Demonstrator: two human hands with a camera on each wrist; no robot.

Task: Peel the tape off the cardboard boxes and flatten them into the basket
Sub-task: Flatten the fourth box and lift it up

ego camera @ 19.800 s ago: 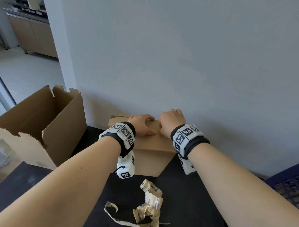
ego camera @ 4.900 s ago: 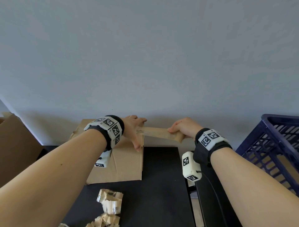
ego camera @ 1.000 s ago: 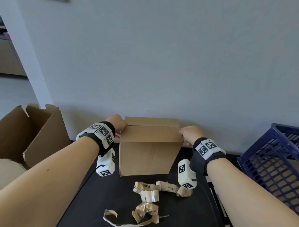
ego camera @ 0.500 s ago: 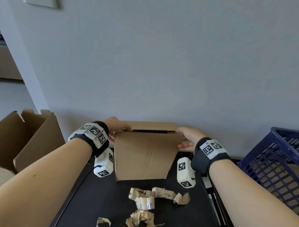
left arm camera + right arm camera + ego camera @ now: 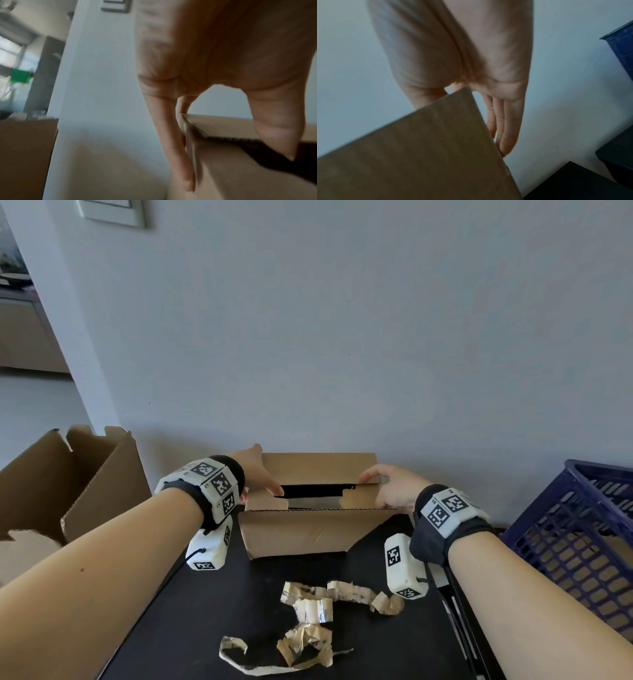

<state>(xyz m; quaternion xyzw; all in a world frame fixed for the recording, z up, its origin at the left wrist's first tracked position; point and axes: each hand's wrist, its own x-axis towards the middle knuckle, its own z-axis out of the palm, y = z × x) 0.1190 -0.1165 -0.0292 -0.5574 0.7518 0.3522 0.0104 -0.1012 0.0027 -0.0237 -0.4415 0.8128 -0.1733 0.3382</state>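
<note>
A small brown cardboard box stands on the black table against the wall. Its top flaps are apart, and a dark gap shows between them. My left hand is at its left end. In the left wrist view its straight fingers lie down the outside of the box, and the thumb reaches over the opening. My right hand is at the right end, thumb on top. Its straight fingers lie along the side of the box.
Crumpled strips of peeled tape lie on the table in front of the box. A larger open cardboard box stands at the left. The blue basket sits at the right, with cardboard inside. The wall is directly behind the box.
One second ago the box top was closed. Now its flaps have parted and a dark gap has opened. Both hands have shifted up onto the box's top ends.
</note>
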